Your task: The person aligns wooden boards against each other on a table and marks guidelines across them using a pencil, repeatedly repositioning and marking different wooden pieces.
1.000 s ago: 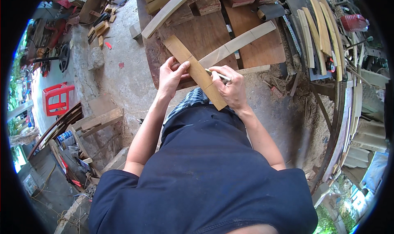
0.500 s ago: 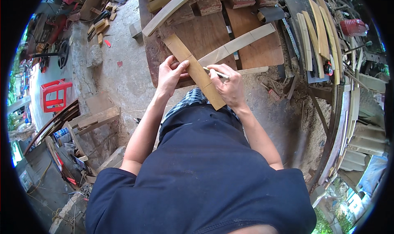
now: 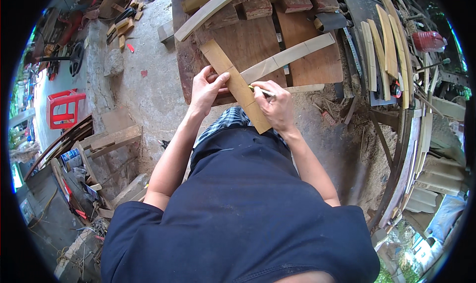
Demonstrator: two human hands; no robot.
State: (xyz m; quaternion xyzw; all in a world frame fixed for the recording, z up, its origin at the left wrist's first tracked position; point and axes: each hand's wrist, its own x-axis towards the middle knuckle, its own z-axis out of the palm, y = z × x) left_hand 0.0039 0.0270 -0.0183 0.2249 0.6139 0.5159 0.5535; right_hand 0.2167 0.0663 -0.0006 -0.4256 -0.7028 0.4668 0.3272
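Note:
My left hand is closed around a flat brown wooden strip, thumb on top and fingers underneath. The strip slants from the far left toward my lap, with thin dark lines drawn across it. In my right hand is a slim pencil, pinched between thumb and fingers, its tip at the strip's right edge. A paler, slightly curved slat with a few cross marks lies beyond, its near end partly hidden by the brown strip.
A worn wooden worktable stands in front of me, bearing a notched block and a long curved slat. Several thin slats lean at the right. On the left are a red plastic stool and scrap wood.
The pencil tip has shifted slightly nearer to me along the strip's right edge. My left hand keeps its hold, and the whole view has moved a little.

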